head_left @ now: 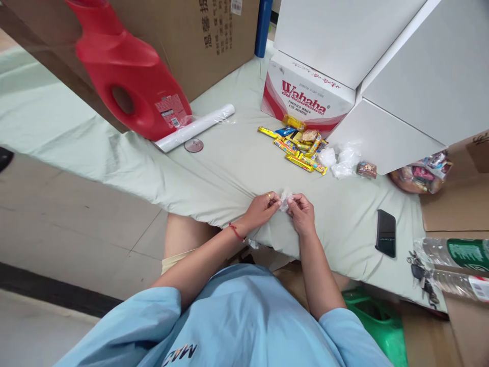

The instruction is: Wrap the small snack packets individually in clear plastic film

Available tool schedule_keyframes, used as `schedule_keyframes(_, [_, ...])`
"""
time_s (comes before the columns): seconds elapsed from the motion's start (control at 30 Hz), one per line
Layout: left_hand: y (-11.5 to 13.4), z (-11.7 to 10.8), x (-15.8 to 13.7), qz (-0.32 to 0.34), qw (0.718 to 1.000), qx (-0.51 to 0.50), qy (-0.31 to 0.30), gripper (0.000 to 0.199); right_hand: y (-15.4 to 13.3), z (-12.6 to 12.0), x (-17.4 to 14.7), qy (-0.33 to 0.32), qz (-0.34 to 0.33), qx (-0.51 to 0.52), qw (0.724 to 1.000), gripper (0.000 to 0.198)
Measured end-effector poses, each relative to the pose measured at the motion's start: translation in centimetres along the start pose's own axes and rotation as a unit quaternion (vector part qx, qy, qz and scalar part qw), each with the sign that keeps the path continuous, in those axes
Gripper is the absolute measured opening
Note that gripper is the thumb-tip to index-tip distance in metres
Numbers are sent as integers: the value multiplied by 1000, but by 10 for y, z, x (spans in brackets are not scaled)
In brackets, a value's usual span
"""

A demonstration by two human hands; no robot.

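Observation:
Between my two hands, just above the near edge of the cloth-covered table, is a small crumpled clear plastic bag (284, 200). My left hand (263, 208), with a ring and a red string bracelet, pinches its left side. The thumb and fingers of my right hand (302, 211) pinch its right side. Beyond the hands lies a pile of yellow-wrapped snacks (301, 145), with a blue packet among them. Right of the pile are crumpled white plastic bags (344, 159) and a small brown packaged snack (367, 169).
A red jug (141, 76) and a white plastic roll (198, 126) are at the left, by a round disc (193, 146). The Wahaha box (305, 94) stands behind the snacks. On the right are a phone (385, 233), keys (422, 278), plastic bottles (464, 253) and a snack-filled bowl (420, 176).

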State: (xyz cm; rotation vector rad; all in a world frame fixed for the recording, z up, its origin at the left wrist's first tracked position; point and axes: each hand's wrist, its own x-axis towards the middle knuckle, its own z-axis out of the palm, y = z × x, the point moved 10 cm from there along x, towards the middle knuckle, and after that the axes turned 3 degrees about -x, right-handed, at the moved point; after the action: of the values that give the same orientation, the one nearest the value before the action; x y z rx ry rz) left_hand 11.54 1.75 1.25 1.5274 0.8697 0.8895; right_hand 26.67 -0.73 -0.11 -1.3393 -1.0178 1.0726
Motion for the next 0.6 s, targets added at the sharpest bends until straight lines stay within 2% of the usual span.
schedule_keyframes(0.13, [-8, -5, -1, -25, 996, -88, 22, 22, -1, -10, 3, 14, 15, 96, 995, 46])
schedule_keyframes(0.27, [-12, -8, -1, -46, 988, -146, 33, 26, -8, -10, 6, -8, 13, 122, 992, 47])
schedule_keyframes(0.4, [-11, -5, -1, -39, 986, -162, 25, 30, -8, -13, 5, 4, 23, 129, 991, 48])
schedule_keyframes(0.5, [-14, -3, 0, -40, 987, -150, 28, 47, -6, -12, 5, 4, 29, 143, 989, 47])
schedule_keyframes(0.53, [-16, -2, 0, -45, 989, -136, 29, 47, -5, -11, 4, 0, 30, 141, 990, 47])
schedule_keyframes(0.6, [-21, -2, 0, -54, 992, -112, 29, 33, -4, -11, 4, -5, 30, 130, 991, 46])
